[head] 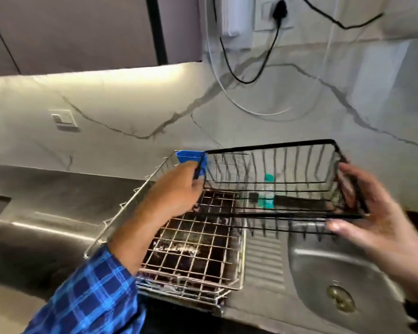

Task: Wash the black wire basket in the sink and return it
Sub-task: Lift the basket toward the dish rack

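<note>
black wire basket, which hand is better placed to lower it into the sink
Right, probably: right hand holds the basket above the sink; left hand grips it over the silver rack.

Left grip point(181, 189), right grip point(369, 213), both curled.

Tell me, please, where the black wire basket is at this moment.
In the head view, the black wire basket is held up right of centre, between the left hand and the right hand, over the steel sink's drainboard beside the silver wire rack.
</note>
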`<state>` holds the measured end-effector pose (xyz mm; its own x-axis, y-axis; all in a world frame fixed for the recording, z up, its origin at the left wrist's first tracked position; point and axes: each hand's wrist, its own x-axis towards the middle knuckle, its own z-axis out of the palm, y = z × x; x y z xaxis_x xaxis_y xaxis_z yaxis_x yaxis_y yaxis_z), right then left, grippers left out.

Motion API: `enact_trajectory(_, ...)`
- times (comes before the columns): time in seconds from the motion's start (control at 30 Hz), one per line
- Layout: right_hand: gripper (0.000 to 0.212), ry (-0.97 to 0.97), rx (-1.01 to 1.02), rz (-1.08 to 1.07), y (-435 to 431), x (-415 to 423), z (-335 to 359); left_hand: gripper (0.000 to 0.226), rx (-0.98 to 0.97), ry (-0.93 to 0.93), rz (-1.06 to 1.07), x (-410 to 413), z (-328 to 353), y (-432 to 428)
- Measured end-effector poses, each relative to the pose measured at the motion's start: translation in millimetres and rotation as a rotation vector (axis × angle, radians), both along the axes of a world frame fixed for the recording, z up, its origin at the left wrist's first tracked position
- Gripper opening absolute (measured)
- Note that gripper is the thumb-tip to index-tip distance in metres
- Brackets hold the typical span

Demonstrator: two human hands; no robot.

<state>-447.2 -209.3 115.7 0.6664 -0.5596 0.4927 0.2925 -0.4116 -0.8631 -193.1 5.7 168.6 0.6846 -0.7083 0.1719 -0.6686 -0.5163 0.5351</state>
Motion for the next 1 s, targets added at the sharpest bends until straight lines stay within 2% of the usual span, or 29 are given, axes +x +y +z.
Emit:
enact_trajectory(0.07, 0.078, 0.123, -0.058, -0.027, 47.7, 41.5, 6.6, 0.026, 0.014, -0.065, 0.06, 39.8, -9.9, 31.0)
enact_trajectory(0.2, 0.055, 0.665, -0.419, -0.226, 91.4, 115.2, -10.0, 0.024, 0.119, -0.188, 0.152, 106.1, -29.1, 71.2)
enact_trajectory(0.23, 0.054, 0.736, -0.447, -0.203, 100.0, 129.0, -15.6, 0.025, 0.142, -0.205, 0.163, 116.3, -34.0, 73.4)
enact_trajectory(0.3, 0.05, 0.802, -0.37, -0.127, 111.2, 155.0, -29.0, 0.028, 0.191, -0.216, 0.18, 138.9, -47.7, 74.7)
enact_trajectory(0.37, 0.038, 0.808, -0.216, -0.068, 114.5, 175.6, -37.9, 0.029, 0.218, -0.191, 0.206, 157.9, -65.2, 74.0)
enact_trajectory(0.47, 0.041, 0.777, 0.153, -0.097, 113.3, 204.4, -55.9, 0.03, 0.259, -0.09, 0.269, 178.2, -93.8, 68.4)
enact_trajectory(0.53, 0.047, 0.843, 0.283, -0.161, 110.2, 224.1, -69.4, 0.026, 0.33, -0.058, 0.273, 186.8, -109.2, 63.4)
enact_trajectory(0.7, 0.048, 1.03, 0.406, -0.192, 99.1, 242.8, -98.7, 0.023, 0.383, 0.013, 0.244, 191.6, -141.6, 50.1)
enact_trajectory(0.83, 0.052, 1.035, 0.492, -0.198, 98.6, 245.0, -108.4, 0.025, 0.447, 0.076, 0.257, 195.3, -158.6, 43.4)
enact_trajectory(1.0, 0.043, 1.071, 0.417, -0.198, 103.9, 242.9, -115.7, 0.027, 0.467, 0.101, 0.261, 200.3, -182.7, 48.7)
